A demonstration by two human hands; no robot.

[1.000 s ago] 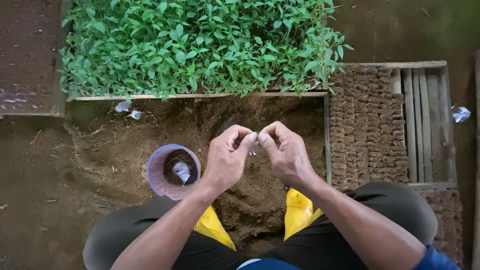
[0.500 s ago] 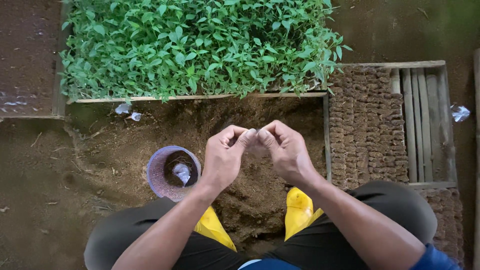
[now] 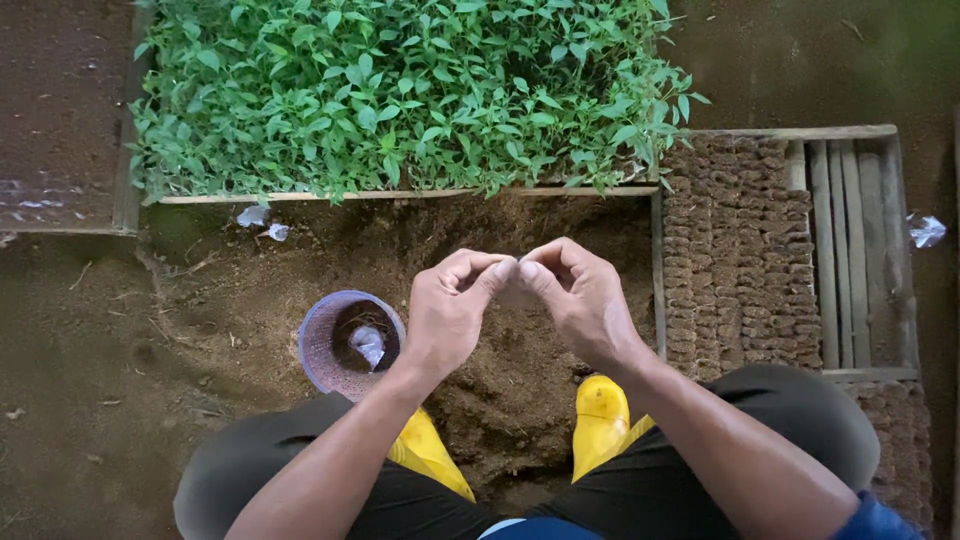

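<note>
The left hand (image 3: 455,310) and the right hand (image 3: 575,295) meet over the heap of brown soil (image 3: 500,390). Their fingertips pinch together on something tiny, too small to tell. A purple basket (image 3: 322,345) sits just beside the left hand. Green seedlings (image 3: 400,90) grow farther ahead. Yellow boots (image 3: 600,415) stand below.

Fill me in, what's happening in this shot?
A person squats over a patch of loose soil, yellow boots planted in it. The left hand and right hand meet fingertip to fingertip, pinching something small that cannot be made out. A purple basket sits by the left hand. Beyond are a seedling bed and a wooden tray of soil blocks.
</note>
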